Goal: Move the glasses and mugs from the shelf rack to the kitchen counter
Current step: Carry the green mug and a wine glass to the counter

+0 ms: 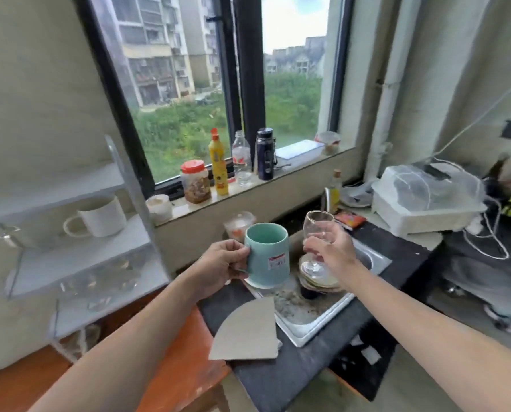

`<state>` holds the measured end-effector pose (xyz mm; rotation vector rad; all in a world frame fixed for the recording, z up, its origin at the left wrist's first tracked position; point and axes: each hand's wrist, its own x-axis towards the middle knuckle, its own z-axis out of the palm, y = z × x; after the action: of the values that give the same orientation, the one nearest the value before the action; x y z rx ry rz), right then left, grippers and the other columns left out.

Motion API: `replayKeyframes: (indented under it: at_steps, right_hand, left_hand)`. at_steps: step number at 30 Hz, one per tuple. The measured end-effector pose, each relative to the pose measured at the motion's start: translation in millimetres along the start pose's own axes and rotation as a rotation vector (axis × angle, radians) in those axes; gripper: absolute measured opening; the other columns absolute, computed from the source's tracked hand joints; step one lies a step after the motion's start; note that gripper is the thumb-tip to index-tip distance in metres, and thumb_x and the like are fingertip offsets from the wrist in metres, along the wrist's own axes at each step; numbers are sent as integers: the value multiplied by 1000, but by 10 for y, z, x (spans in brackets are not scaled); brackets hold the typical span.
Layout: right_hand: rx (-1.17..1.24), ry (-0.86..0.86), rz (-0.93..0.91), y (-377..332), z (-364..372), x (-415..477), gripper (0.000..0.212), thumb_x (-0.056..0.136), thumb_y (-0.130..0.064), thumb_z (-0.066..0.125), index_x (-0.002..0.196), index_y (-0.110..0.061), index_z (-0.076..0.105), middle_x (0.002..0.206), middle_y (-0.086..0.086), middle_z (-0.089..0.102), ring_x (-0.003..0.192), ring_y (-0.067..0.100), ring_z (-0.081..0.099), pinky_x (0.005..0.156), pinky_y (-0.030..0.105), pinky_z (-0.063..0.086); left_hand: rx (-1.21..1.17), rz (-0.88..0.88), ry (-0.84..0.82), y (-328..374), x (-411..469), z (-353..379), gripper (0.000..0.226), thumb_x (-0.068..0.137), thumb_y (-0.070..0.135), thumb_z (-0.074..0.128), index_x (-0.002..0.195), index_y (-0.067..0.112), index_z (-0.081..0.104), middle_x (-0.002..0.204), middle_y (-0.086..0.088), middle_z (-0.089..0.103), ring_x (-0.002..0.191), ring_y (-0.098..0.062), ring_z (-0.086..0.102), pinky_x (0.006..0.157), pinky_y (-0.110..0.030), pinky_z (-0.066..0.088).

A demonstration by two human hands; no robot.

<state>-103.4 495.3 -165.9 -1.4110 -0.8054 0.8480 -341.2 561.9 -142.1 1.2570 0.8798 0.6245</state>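
My left hand (223,264) grips the handle of a teal mug (267,254) with a price sticker, held upright above the sink's near left corner. My right hand (331,248) is closed around the bowl of a clear wine glass (318,226), upright over the sink. On the white shelf rack (78,260) at the left, a white mug (99,218) stands on the middle shelf, with a clear glass (8,236) further left. Several clear glasses (99,285) sit blurred on the shelf below. The dark kitchen counter (292,373) runs beneath my arms.
A steel sink (313,328) holds stacked dirty dishes (319,281). A cardboard piece (248,331) lies on the counter by the sink. Bottles and jars line the windowsill (224,165). A covered white box (426,200) and cables sit at the right. An orange table (182,367) is below left.
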Motion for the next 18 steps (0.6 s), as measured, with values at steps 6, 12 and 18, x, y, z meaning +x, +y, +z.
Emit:
replayKeyframes:
  at_steps: [6, 12, 18]
  right_hand:
    - [15, 196, 19, -72, -1874, -36, 42, 75, -10, 75, 107, -30, 57, 100, 6, 70, 78, 20, 71, 71, 39, 56]
    - [76, 377, 51, -126, -3845, -220, 43, 82, -16, 74, 120, -23, 55, 100, 8, 71, 79, 22, 74, 75, 40, 57]
    - [128, 628, 84, -116, -5445, -653, 43, 83, -27, 75, 121, -20, 56, 107, 12, 70, 78, 22, 73, 66, 34, 55]
  left_hand:
    - [87, -24, -256, 45, 803, 1705, 20, 93, 7, 56, 74, 10, 51, 58, -5, 50, 53, -14, 49, 60, -30, 47]
    - [87, -51, -509, -61, 1401, 3703, 22, 94, 7, 54, 72, 11, 49, 55, -4, 46, 50, -14, 48, 55, -28, 45]
    - [141, -111, -742, -227, 1701, 5554, 20, 95, 6, 52, 76, 10, 47, 56, -4, 42, 57, -18, 43, 64, -32, 42]
